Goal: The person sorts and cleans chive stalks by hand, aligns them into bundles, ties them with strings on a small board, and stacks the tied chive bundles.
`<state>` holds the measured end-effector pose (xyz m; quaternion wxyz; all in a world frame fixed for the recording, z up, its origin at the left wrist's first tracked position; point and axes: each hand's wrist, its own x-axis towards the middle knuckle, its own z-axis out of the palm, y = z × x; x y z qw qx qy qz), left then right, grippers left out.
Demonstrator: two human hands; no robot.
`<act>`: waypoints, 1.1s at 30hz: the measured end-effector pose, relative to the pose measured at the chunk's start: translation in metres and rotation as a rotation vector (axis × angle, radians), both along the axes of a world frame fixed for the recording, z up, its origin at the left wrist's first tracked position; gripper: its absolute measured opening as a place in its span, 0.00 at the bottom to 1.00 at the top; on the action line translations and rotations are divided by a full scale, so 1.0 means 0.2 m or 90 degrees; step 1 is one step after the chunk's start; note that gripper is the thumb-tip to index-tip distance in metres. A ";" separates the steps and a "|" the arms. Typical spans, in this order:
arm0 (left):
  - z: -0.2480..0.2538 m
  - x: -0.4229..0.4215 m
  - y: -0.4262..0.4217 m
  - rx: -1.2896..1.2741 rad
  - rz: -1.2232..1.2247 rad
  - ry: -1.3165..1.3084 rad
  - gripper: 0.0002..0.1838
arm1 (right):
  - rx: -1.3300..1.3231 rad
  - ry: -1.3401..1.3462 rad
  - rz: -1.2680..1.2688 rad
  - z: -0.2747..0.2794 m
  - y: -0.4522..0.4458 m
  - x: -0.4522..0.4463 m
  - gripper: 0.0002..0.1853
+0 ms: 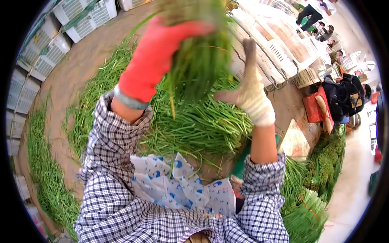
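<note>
My left hand [156,56], in a red glove with a grey cuff, grips a bunch of long green stalks [198,60]. The bunch hangs upright in front of me, blurred by motion. To its right, my right hand [247,89], in a whitish glove with darker fingertips, is raised with thumb and fingers spread and holds nothing. Below both hands a heap of green stalks [202,125] lies on the floor. A white cloth with blue prints [182,190] covers my lap.
White plastic crates [91,22] line the left side. Loose stalks [44,166] lie along the left floor. Tied green bundles [306,214] are at the lower right. White crates [275,44] stand at the upper right, with a person wearing a black backpack [344,95] nearby and others farther back.
</note>
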<state>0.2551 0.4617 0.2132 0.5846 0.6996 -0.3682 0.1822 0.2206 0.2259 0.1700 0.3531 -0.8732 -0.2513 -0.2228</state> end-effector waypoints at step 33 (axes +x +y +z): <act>-0.69 -1.22 -0.09 -0.497 0.101 0.788 0.18 | 0.755 0.769 0.288 -0.76 0.16 -1.01 0.44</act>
